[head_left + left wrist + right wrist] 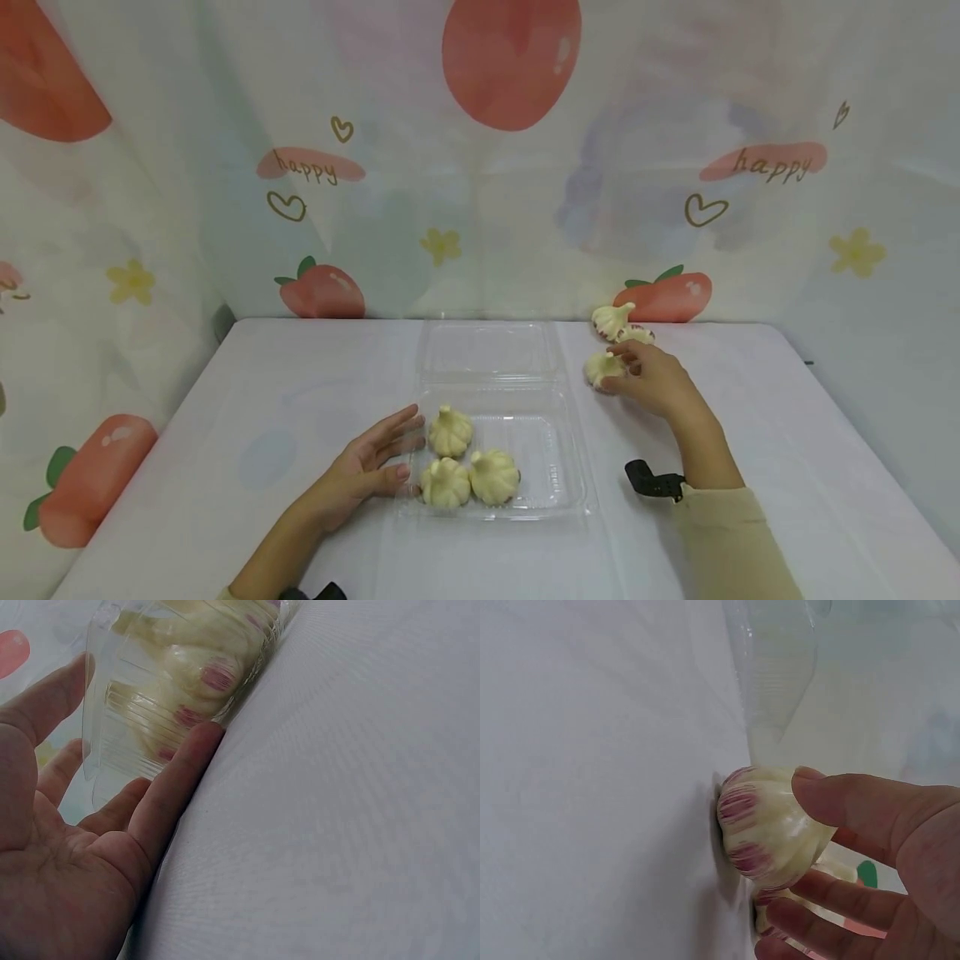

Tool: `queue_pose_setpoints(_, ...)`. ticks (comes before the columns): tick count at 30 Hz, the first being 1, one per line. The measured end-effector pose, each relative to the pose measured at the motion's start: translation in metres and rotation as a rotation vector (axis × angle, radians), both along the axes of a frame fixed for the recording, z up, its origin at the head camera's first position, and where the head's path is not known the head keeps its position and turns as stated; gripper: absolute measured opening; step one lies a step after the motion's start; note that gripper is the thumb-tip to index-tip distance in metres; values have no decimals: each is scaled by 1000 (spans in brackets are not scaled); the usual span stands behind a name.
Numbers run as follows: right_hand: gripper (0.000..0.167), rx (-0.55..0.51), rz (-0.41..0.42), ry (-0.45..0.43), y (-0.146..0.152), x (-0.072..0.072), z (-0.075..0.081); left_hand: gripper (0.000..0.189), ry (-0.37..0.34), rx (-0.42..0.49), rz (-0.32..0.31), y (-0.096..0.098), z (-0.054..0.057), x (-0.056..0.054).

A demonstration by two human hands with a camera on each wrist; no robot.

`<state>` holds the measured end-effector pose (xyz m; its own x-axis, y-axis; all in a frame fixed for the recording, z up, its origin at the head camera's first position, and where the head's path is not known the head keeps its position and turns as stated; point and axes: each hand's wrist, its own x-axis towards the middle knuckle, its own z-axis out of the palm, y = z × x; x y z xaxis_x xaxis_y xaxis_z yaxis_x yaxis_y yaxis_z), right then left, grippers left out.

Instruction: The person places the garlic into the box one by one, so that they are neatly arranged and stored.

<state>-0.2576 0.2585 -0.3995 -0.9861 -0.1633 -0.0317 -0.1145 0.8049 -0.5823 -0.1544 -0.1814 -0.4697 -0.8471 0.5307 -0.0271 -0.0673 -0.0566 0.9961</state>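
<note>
Right of the clear clamshell box [491, 433], on the white worktop [225, 417], a garlic bulb [602, 367] sits pinched in the right hand [651, 379]; the wrist view shows thumb and fingers [855, 806] curled round its pale, purple-streaked skin while it rests against the cloth, so the grip looks like a pick-up rather than a carry. Two more loose bulbs [621, 323] lie just behind it, near the back wall, touching or nearly so.

Three bulbs [468, 467] already lie in the box's near tray, clustered toward its left side, with the hinged lid [489, 348] folded flat away from the person, leaving the tray free from above. Against the tray's left wall rests the left hand [371, 467], fingers spread and nearly straight, the thumb [176, 776] touching the plastic; it seems to brace the light box so it will not slide. Behind everything hangs a curtain [480, 167] printed with strawberries, hearts and flowers.
</note>
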Motion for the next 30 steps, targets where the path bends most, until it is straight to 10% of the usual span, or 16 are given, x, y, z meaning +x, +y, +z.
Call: queue_pose_setpoints(30, 53, -159, 84, -45, -27, -2, -13, 73, 0, -16, 7, -1, 3, 0)
